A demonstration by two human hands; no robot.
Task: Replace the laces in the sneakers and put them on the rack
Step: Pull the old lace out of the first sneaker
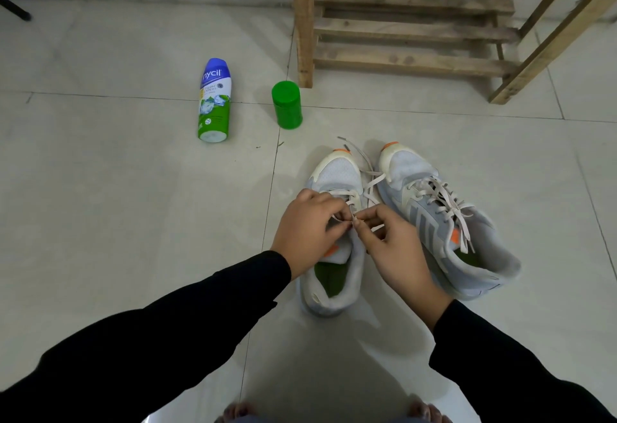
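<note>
Pale grey-and-white mesh sneaker [337, 172], floor centre: its cream flat lace [349, 204] was pinched by fingers of left hand [305, 225] and right hand [394, 250]. Matching laced sneaker [425, 220] stood just beside.

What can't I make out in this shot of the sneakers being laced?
Head view:
1. The sneaker under the hands: the left hand and right hand, both pinching the lace, cover its eyelets.
2. The rack: top cut off by the upper edge.
3. The bottle: small print too small to read.
4. The black object: cut off by the left edge.
</note>
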